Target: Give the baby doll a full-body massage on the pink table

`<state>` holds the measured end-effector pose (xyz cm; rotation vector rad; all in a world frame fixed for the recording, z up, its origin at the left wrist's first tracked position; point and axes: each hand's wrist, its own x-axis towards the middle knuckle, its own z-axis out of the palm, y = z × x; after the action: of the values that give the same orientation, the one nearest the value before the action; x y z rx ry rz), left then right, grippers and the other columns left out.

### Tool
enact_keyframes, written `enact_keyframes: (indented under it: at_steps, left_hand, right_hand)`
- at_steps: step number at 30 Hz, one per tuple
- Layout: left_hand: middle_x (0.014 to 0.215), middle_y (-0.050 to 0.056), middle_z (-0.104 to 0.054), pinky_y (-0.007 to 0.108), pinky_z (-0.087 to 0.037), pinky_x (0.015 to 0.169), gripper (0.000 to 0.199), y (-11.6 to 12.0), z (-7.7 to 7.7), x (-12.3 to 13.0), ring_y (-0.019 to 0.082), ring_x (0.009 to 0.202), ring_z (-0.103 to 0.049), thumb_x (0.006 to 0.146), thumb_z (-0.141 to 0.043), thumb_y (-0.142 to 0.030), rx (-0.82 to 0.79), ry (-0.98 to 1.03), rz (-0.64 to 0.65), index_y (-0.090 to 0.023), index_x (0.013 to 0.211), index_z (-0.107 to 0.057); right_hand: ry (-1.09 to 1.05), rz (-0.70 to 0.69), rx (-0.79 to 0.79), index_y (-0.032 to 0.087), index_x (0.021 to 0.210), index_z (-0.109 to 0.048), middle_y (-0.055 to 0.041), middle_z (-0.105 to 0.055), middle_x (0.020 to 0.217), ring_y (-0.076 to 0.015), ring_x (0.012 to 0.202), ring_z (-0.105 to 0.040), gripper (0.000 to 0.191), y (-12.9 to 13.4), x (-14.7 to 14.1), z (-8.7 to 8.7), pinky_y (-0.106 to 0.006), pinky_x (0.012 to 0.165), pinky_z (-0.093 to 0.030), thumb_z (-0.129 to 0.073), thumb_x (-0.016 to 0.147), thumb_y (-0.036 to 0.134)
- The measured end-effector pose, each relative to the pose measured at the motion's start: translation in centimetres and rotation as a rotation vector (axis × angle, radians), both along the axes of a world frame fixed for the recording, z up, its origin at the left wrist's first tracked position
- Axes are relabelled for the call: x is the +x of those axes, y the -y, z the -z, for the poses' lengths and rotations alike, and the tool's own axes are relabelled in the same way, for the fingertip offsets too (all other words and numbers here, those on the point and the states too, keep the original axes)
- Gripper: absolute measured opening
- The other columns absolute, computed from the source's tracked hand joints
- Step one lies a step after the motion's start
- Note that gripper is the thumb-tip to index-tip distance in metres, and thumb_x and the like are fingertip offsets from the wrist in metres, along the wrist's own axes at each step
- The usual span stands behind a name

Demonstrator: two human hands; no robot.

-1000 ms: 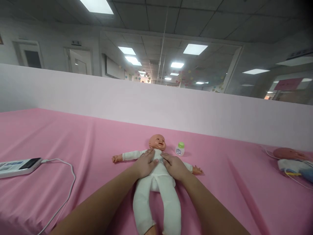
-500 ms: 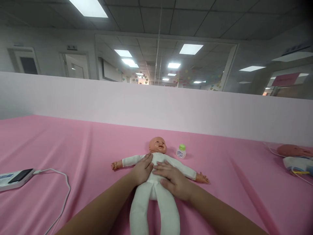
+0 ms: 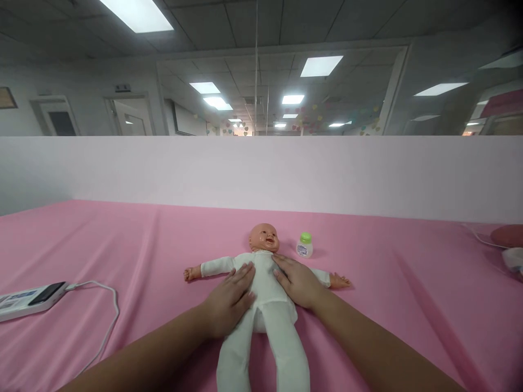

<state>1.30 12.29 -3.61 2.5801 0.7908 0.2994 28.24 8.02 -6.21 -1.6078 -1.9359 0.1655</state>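
A baby doll (image 3: 265, 277) with a bare head and a white cloth body lies on its back, arms spread to both sides. My left hand (image 3: 232, 299) rests flat on the left side of its torso, fingers stretched out. Higher up, near the doll's shoulder on the right, my right hand (image 3: 297, 280) lies flat with fingers extended. Neither hand grasps anything. Just right of the doll's head stands a small clear bottle (image 3: 304, 246) with a green cap, apart from my hands.
Pink cloth (image 3: 134, 250) covers the surface, with a white partition (image 3: 261, 171) behind it. At the left lies a white device (image 3: 35, 300) with a dark panel and a white cable (image 3: 116, 305). Part of another doll (image 3: 509, 236) shows at the right edge.
My right hand has slid up the doll's torso toward the shoulder on the right. My left hand has moved down its left side. The camera view has levelled and shifted slightly.
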Motion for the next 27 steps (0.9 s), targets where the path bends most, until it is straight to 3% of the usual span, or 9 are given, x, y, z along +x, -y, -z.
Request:
enact_keyframes:
  at_steps: [4,7,12,17,21,24,27]
  left_hand:
    - [0.172,-0.002,-0.008,0.046,-0.009,0.131,0.063,2.6,-2.3,-1.5,0.024,0.160,-0.010,0.108,-0.028,-0.054,0.009,-0.064,0.253,-0.033,0.166,-0.016]
    - [0.171,0.001,-0.020,0.048,-0.006,0.131,0.063,1.5,-3.5,0.6,0.024,0.158,-0.018,0.107,-0.029,-0.053,0.016,-0.054,0.319,-0.029,0.165,-0.023]
    - [0.168,0.007,-0.028,0.047,-0.011,0.130,0.065,-3.3,-2.5,4.3,0.024,0.158,-0.022,0.106,-0.029,-0.054,0.072,0.005,0.160,-0.021,0.162,-0.035]
    - [0.168,0.010,-0.029,0.050,-0.014,0.129,0.068,-6.3,0.0,4.3,0.024,0.158,-0.021,0.106,-0.026,-0.054,0.110,0.031,-0.089,-0.018,0.162,-0.033]
    - [0.165,0.014,-0.033,0.049,-0.019,0.128,0.071,-7.2,1.0,4.1,0.027,0.156,-0.026,0.105,-0.026,-0.056,0.128,0.037,-0.214,-0.013,0.160,-0.037]
    - [0.164,0.016,-0.035,0.048,-0.018,0.128,0.071,-7.4,1.2,4.2,0.027,0.155,-0.029,0.104,-0.027,-0.056,0.144,0.029,-0.217,-0.011,0.159,-0.039]
    - [0.164,0.016,-0.035,0.047,-0.017,0.128,0.071,-7.4,1.3,4.3,0.027,0.155,-0.030,0.105,-0.027,-0.055,0.152,0.028,-0.200,-0.011,0.159,-0.037]
  right_hand:
    - [0.004,-0.010,0.055,0.016,0.150,-0.053,-0.0122,-0.056,0.151,-0.0281,0.141,-0.051,0.056,-0.4,0.0,0.1,-0.046,0.121,-0.037,-0.044,0.103,0.043]
    - [0.017,-0.013,0.091,0.014,0.149,-0.055,-0.0133,-0.058,0.149,-0.0283,0.139,-0.053,0.054,-0.4,0.1,0.2,-0.046,0.120,-0.038,-0.045,0.102,0.040]
    - [0.003,0.014,0.098,0.017,0.147,-0.057,-0.0114,-0.059,0.149,-0.0283,0.138,-0.054,0.053,0.0,0.1,-0.1,-0.046,0.120,-0.040,-0.049,0.100,0.039]
    - [-0.022,0.020,0.121,0.016,0.142,-0.062,-0.0109,-0.063,0.144,-0.0278,0.135,-0.057,0.050,0.3,-0.1,-0.8,-0.045,0.118,-0.043,-0.048,0.100,0.038]
    - [-0.072,0.033,0.229,0.023,0.118,-0.076,-0.0085,-0.074,0.125,-0.0262,0.120,-0.067,0.040,1.7,-1.0,-1.7,-0.044,0.112,-0.048,-0.043,0.102,0.040]
    - [-0.110,-0.182,0.336,0.025,0.107,-0.078,-0.0064,-0.078,0.116,-0.0237,0.115,-0.070,0.036,3.8,-2.9,-2.5,-0.041,0.110,-0.050,-0.045,0.102,0.038]
    - [-0.149,-0.458,0.301,0.025,0.113,-0.076,-0.0060,-0.079,0.112,-0.0217,0.112,-0.072,0.035,5.4,-5.0,-3.0,-0.038,0.105,-0.054,-0.046,0.101,0.039]
